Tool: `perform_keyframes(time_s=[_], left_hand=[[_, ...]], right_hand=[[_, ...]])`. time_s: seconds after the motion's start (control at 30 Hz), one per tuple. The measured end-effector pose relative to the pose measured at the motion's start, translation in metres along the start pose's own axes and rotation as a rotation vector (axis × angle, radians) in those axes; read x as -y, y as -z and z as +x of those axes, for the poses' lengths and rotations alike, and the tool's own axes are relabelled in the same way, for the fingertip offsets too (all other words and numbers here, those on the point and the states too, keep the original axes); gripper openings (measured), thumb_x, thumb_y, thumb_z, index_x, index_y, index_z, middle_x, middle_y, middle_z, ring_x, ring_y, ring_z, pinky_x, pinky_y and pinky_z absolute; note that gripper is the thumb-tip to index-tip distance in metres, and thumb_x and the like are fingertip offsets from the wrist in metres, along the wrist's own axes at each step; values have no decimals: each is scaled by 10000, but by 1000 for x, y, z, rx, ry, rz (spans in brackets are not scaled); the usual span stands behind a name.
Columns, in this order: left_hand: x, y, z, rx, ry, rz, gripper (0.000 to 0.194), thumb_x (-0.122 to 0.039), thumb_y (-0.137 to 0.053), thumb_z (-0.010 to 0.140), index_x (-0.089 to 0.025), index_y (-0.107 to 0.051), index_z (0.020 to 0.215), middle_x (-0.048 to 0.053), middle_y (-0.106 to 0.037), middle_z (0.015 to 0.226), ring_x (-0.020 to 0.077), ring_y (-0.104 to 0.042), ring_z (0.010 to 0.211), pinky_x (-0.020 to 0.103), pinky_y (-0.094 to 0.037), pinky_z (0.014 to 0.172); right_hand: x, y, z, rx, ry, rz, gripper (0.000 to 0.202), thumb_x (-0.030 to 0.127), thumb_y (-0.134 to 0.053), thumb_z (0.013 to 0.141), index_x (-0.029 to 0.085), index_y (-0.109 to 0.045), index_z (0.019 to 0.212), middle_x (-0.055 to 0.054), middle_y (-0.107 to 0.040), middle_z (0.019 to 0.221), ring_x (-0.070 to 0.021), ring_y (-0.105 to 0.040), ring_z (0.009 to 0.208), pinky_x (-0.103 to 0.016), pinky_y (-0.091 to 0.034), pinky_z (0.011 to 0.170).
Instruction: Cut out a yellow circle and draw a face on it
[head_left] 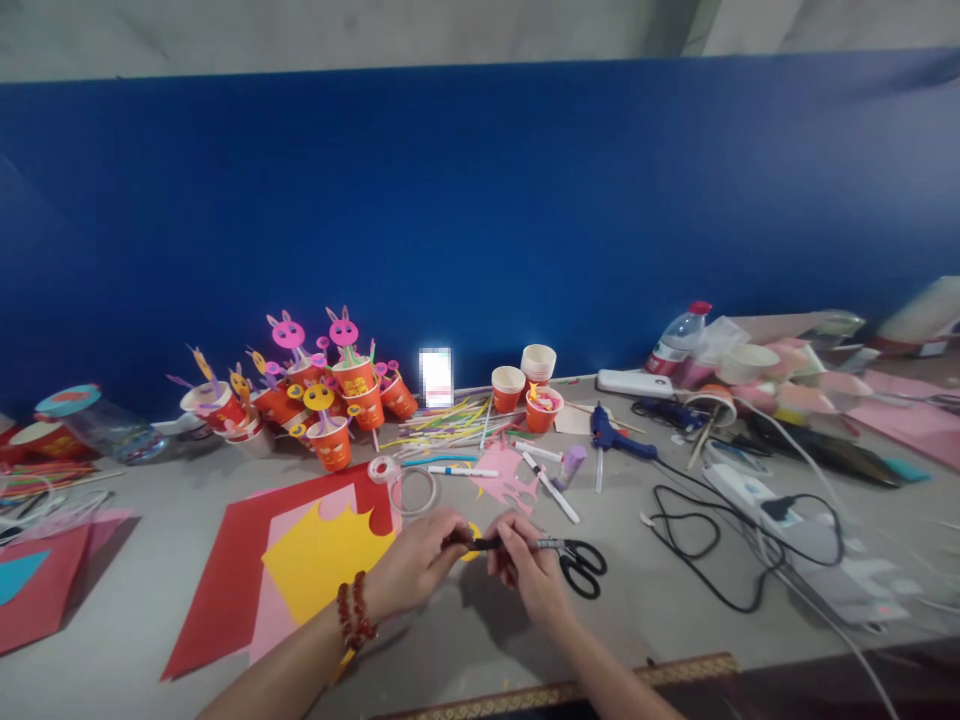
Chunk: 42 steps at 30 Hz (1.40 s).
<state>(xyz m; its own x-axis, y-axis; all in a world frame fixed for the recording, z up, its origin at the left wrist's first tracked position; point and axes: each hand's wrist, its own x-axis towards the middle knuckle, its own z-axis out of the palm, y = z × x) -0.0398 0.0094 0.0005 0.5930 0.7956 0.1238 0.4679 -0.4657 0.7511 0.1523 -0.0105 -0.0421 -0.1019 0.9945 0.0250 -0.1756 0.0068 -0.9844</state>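
Head view, landmark: everything is placed from the yellow sheet point(322, 565)
Left hand: your left hand point(426, 560), just right of the yellow sheet, pinches one end of the black pen point(482, 544), fingers together on it
Right hand: your right hand point(529, 568), farther right of the sheet, has its fingers clamped around the pen's other part
Black pen: between your two hands, right of the yellow sheet; it is blurred, so its tip is hard to make out
Scissors: the scissors point(581, 568) show black handles beside your right hand, well right of the sheet
Red sheet: the red sheet point(217, 600) lies partly under the yellow sheet
Tape roll: the tape roll point(413, 493) is just right of the yellow sheet
Glue gun: the blue glue gun point(619, 440) lies beyond and well right of the sheet
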Motion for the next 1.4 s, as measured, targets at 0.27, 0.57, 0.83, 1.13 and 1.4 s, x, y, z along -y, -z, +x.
perform_keyframes(time_s=[0.27,0.57,0.83,1.13,1.4], left_hand=[[6,-15,-2,-60,119,-332,243,-278,-569,898,-216,-588,1131,12,-644,828,145,-588,696,253,-502,653],[36,-11,19,-140,9,131,233,-334,-483,964,-259,-684,1054,34,-726,1018,200,-660,941,307,-519,838],[87,19,57,-296,50,457,234,-214,-486,938,-220,-695,1042,82,-711,999,281,-573,988,442,-441,899],[102,18,86,-253,0,636,154,-180,-573,892,-218,-709,953,79,-684,946,273,-568,942,418,-435,844],[67,25,65,-276,-125,641,286,-279,-480,976,-227,-598,1231,83,-620,1225,257,-530,1137,458,-392,1010]], right_hand=[[-15,-10,3,-97,-41,44,503,636,-459,899,175,-603,758,58,-464,417,-83,-363,365,-197,-245,391],[-11,20,18,-13,-41,-236,510,654,-445,891,211,-577,1105,12,-627,595,-132,-450,392,-232,-305,396],[-4,127,16,-368,234,-1365,204,360,-492,897,217,-637,908,-82,-684,934,-212,-631,673,-289,-401,564],[-15,129,17,-347,228,-1562,223,300,-451,925,210,-587,773,-50,-674,776,-180,-631,608,-253,-332,517],[11,104,-4,-410,461,-1335,307,406,-413,979,198,-607,864,-21,-658,605,-176,-616,503,-258,-374,504]])
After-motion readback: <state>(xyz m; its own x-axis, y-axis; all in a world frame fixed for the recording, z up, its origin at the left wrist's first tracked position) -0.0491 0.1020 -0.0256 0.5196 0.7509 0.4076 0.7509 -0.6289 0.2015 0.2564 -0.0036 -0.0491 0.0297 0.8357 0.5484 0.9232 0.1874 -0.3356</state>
